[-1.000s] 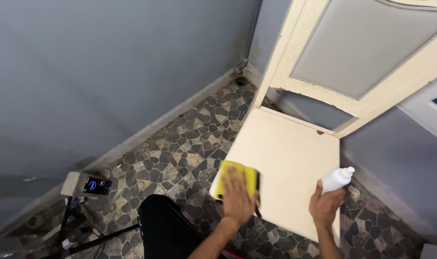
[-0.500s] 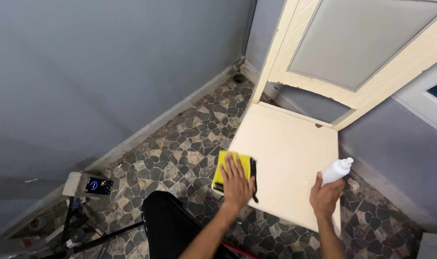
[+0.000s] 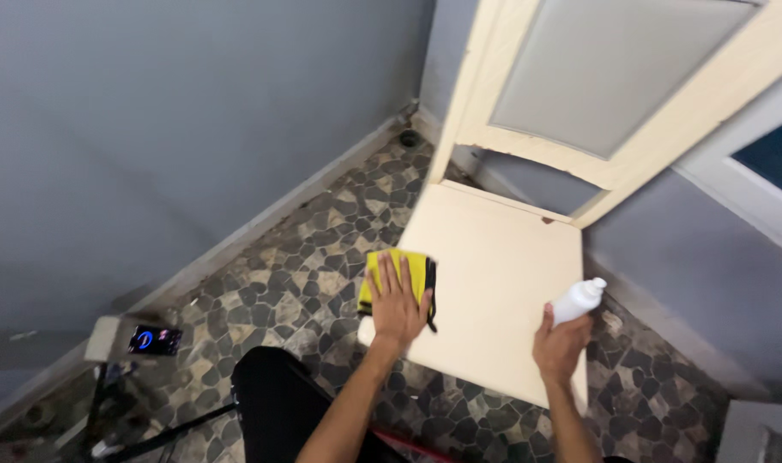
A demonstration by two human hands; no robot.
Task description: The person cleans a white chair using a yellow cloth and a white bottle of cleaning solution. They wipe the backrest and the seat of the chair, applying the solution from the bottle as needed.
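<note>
Yellow cloth [image 3: 397, 273] under left hand [image 3: 398, 302] (flat).

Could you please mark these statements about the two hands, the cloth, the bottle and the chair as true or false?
1. The left hand lies flat on a yellow cloth. True.
2. The cloth lies on the stone-patterned floor. False: it lies on the cream chair seat, at its near left corner.
3. The right hand grips a white bottle. True.
4. The bottle stands on the seat by itself. False: the hand holds it at the seat's right edge.
5. The chair's back panel is red. False: it is grey in a cream frame.
</note>
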